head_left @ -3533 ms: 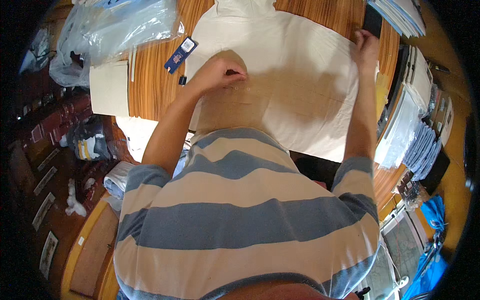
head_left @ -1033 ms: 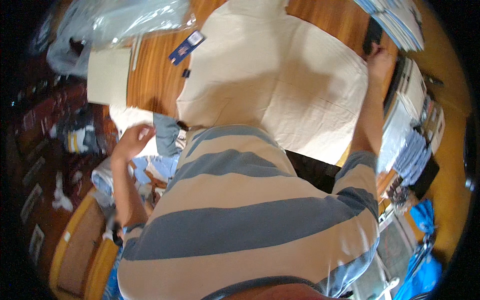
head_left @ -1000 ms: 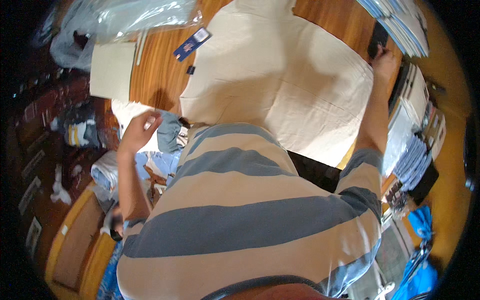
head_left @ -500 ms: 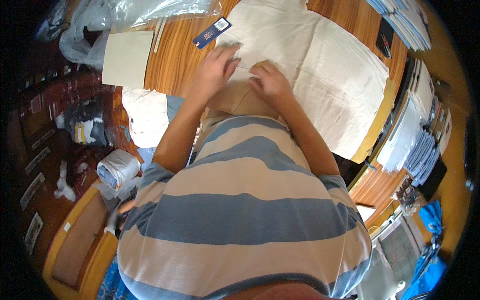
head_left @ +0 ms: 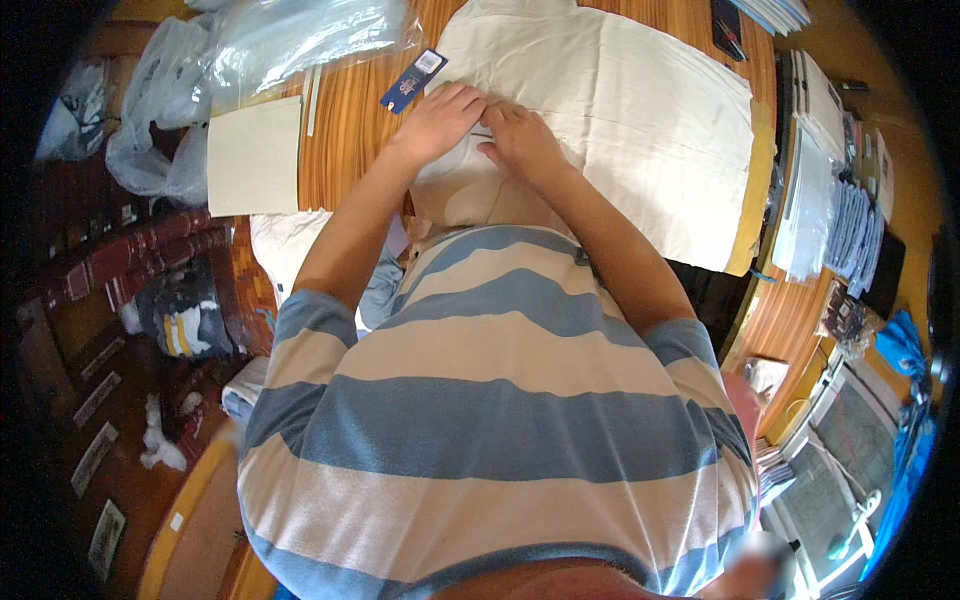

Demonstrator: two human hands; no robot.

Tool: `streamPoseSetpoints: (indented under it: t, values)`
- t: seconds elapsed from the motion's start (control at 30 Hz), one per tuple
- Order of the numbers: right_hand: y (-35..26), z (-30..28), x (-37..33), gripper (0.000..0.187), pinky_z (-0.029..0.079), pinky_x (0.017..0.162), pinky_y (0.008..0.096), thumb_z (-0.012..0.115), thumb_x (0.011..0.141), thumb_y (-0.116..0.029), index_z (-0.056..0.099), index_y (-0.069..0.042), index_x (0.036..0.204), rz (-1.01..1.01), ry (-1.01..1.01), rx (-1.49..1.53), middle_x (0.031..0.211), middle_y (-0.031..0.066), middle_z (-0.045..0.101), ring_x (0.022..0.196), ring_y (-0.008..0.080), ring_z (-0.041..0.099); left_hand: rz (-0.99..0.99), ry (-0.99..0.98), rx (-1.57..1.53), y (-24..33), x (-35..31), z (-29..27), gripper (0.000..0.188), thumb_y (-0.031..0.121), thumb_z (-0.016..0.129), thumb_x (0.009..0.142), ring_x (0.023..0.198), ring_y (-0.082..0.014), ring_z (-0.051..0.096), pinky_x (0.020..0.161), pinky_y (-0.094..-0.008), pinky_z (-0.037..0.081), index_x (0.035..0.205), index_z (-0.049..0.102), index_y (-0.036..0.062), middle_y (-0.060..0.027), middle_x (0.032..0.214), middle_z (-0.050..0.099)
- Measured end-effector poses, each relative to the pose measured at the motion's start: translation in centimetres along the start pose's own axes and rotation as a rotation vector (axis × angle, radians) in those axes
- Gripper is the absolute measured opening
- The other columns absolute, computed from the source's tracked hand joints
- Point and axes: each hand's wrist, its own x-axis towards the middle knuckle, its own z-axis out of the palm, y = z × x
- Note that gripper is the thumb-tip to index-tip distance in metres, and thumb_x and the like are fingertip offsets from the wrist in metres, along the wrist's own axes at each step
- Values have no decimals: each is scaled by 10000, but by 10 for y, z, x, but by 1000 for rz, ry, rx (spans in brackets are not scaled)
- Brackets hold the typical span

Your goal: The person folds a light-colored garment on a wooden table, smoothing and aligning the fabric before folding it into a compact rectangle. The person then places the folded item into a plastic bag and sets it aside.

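A cream cloth garment (head_left: pixel 640 130) lies spread over the wooden table, its near part reaching my body. My left hand (head_left: pixel 440 125) rests at its left part, fingers bent and pressed together on the cloth, thumb hidden. Close against it, my right hand (head_left: pixel 530 145) has curled fingers on the same cloth, its thumb lower down. The fingertips of both hands almost meet at a small fold. A short dark line shows on the cloth just below them. Beyond my left hand lies a dark blue hang tag (head_left: pixel 412 80).
Clear plastic bags (head_left: pixel 310 40) lie at the far left, near a pale card sheet (head_left: pixel 255 155). A dark phone (head_left: pixel 728 28) sits at the far right. Folded blue garments (head_left: pixel 853 235) are stacked on the right. Another white garment (head_left: pixel 285 250) lies to the left.
My hands have come closer together, and their fingers have curled in on the cloth. The view has turned a little, shifting the surroundings.
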Motion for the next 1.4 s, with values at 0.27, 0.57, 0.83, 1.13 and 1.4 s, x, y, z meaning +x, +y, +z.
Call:
streamPoseSetpoints:
  t: [0.27, 0.57, 0.83, 1.13, 1.4]
  values:
    - [5, -7, -9, 217, 482, 980, 450, 769, 866, -252, 732, -105, 1021, 2, 213, 42, 1130, 70, 670, 1091, 309, 615, -169, -38, -407, -4, -6, -8, 151, 141, 658, 964, 1026, -346, 667, 872, -429, 555, 1103, 676, 84, -118, 1053, 699]
    - [4, -1, -12, 217, 478, 944, 430, 782, 830, -243, 739, -111, 997, -109, 391, 69, 1092, 71, 667, 1059, 306, 620, -5, -23, -469, 2, -6, -22, 187, 217, 739, 913, 1050, -311, 631, 936, -420, 507, 974, 703, 44, -91, 1032, 691]
    - [57, -17, -36, 237, 485, 996, 458, 732, 903, -198, 727, -86, 1112, -57, 467, 61, 1146, 115, 703, 1132, 351, 632, -64, -45, -483, -5, -14, -11, 159, 194, 766, 893, 1034, -293, 683, 878, -406, 556, 964, 728, 57, -75, 1063, 730]
    - [209, -68, -165, 545, 207, 1248, 609, 447, 1074, -487, 467, -262, 1571, 616, 367, -419, 1676, 82, 358, 1561, 367, 277, -190, 1, -523, -3, -21, -22, 128, 154, 757, 923, 1014, -300, 720, 872, -386, 578, 1002, 736, 56, -95, 1082, 759]
    - [222, -70, -172, 533, 147, 1271, 587, 405, 1084, -499, 466, -295, 1572, 604, 364, -344, 1686, 38, 349, 1579, 325, 242, -222, 68, -441, 5, -19, -24, 164, 158, 781, 909, 987, -316, 722, 858, -396, 579, 1041, 753, 65, -111, 1051, 758]
